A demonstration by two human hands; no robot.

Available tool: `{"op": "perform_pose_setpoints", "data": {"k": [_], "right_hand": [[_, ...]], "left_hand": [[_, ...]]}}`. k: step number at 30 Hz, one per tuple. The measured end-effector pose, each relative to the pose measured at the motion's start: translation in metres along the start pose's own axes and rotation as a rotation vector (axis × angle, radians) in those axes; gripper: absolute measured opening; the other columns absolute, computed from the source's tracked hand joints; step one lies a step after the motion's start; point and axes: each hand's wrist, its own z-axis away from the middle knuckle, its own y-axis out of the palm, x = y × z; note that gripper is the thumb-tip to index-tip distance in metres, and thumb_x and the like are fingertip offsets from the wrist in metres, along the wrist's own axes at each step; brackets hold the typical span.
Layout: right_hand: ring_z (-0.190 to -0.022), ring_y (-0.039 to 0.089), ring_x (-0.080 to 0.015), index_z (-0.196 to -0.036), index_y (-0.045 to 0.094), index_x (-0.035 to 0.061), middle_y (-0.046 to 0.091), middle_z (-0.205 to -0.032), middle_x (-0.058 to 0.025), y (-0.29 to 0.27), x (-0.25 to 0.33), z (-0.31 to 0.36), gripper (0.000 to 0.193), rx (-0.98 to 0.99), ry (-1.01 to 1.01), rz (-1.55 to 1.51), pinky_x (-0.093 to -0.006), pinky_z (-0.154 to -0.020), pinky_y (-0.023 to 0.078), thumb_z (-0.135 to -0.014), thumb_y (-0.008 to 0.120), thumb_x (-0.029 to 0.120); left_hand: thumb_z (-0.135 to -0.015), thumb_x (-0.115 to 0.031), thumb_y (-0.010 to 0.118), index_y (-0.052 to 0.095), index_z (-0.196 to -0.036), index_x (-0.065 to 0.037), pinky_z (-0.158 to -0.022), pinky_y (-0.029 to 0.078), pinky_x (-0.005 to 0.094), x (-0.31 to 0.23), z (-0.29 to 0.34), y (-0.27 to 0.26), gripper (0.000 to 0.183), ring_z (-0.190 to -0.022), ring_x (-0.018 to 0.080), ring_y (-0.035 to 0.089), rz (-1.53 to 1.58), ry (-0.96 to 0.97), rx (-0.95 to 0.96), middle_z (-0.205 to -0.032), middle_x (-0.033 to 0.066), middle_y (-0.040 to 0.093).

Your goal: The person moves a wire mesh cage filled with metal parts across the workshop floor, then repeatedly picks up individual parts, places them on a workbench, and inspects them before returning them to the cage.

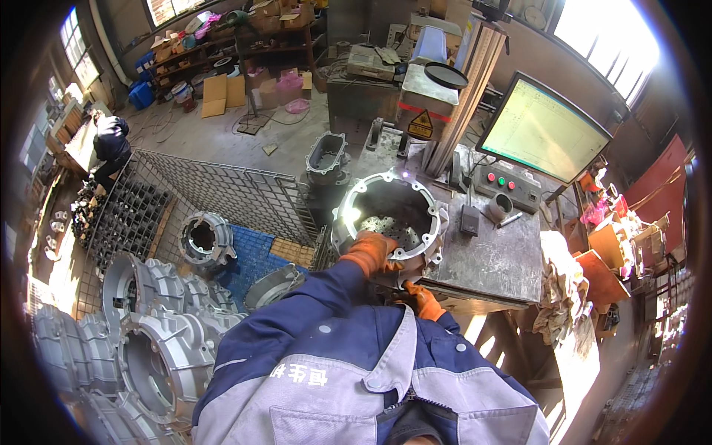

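Note:
A large round cast-metal housing (386, 215) with a bolt-hole flange sits open side up on a steel workbench (493, 259). My left hand (371, 251), in an orange glove, grips its near rim. My right hand (424, 300), also in an orange glove, is under the housing's near edge at the bench's front; its fingers are mostly hidden, and it seems to hold the casting from below. My blue and grey jacket sleeves fill the lower middle of the view.
Several similar grey housings (148, 334) are stacked at lower left beside a wire cage (222, 189) and a blue pallet (252, 252). A monitor (545, 130) and a button box (508, 185) stand behind the bench. Another person (111, 144) works far left. Rags (560, 285) hang at right.

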Motion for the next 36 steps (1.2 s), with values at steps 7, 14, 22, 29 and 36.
{"op": "perform_pose_setpoints", "data": {"k": [7,14,22,29,36], "right_hand": [[-0.076,0.066,-0.0239,-0.099,0.061,0.0106,0.072,-0.095,-0.0115,-0.003,0.031,0.006,0.026,0.011,-0.139,0.467,-0.0377,-0.068,0.054,-0.095,0.064,0.036],[-0.076,0.068,-0.0210,-0.092,0.058,0.0083,0.071,-0.089,-0.0086,-0.002,0.043,0.003,0.018,0.011,-0.203,0.710,-0.0379,-0.067,0.054,-0.094,0.061,0.026],[-0.082,0.072,-0.0280,-0.098,0.074,0.0019,0.073,-0.089,-0.0176,-0.002,0.121,0.018,0.041,-0.219,0.370,0.589,-0.0380,-0.074,0.054,-0.086,0.068,0.041],[-0.097,0.067,-0.0283,-0.115,0.069,0.0105,0.072,-0.099,-0.0113,0.005,0.227,-0.003,0.036,-0.378,-0.391,0.830,-0.0378,-0.087,0.051,-0.083,0.070,0.027],[-0.104,0.063,-0.0354,-0.125,0.059,0.0059,0.068,-0.110,-0.0167,0.036,0.225,-0.067,0.063,-0.217,-0.538,1.239,-0.0442,-0.090,0.048,-0.077,0.073,0.045]], "left_hand": [[-0.071,-0.070,0.065,0.071,-0.115,-0.020,-0.084,0.051,0.0461,0.001,-0.008,0.001,0.067,-0.098,0.0373,0.069,-0.044,-0.019,0.046,-0.100,0.0173,0.073],[-0.071,-0.073,0.064,0.071,-0.114,-0.021,-0.083,0.052,0.0457,0.000,-0.009,0.003,0.068,-0.097,0.0374,0.069,-0.065,-0.029,0.035,-0.098,0.0167,0.073],[-0.073,-0.068,0.065,0.071,-0.107,-0.017,-0.081,0.051,0.0468,-0.002,-0.008,0.002,0.062,-0.095,0.0378,0.069,-0.054,-0.044,0.062,-0.094,0.0169,0.073],[-0.071,-0.041,0.075,0.067,-0.105,-0.011,-0.078,0.049,0.0485,0.006,0.027,0.000,0.047,-0.086,0.0380,0.066,0.071,0.139,-0.681,-0.088,0.0141,0.070],[-0.076,-0.026,0.071,0.067,-0.106,-0.007,-0.083,0.047,0.0453,0.018,0.184,-0.067,0.036,-0.086,0.0339,0.063,-0.011,-0.190,-0.878,-0.089,0.0136,0.067]]}}
